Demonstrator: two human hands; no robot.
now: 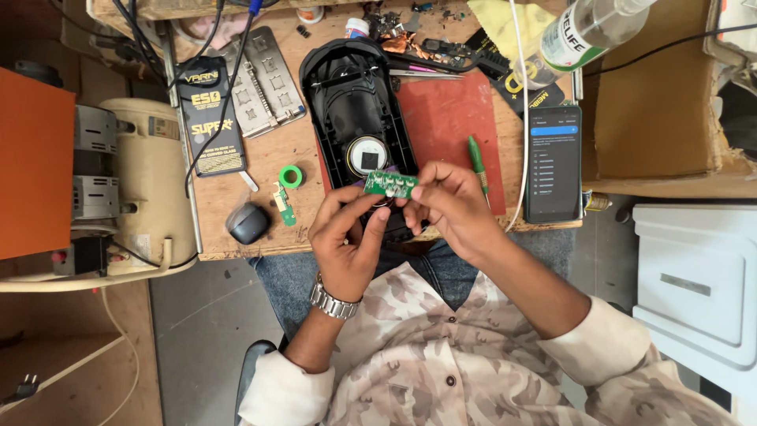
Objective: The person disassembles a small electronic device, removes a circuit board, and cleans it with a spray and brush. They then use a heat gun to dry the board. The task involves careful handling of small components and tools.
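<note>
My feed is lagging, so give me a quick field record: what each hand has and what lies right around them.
left hand: pinches the left end of the green circuit board
right hand: pinches the board's right end
under the board: open black plastic housing on the wooden bench
right of hands: green pen, smartphone with lit screen
left of hands: green tape ring, second small green board

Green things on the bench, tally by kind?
Circuit boards: 2, a larger circuit board held between left hand and right hand, and a small circuit board lying on the wooden table
Green tape ring: 1
Green-handled tool: 1
Total: 4
</note>
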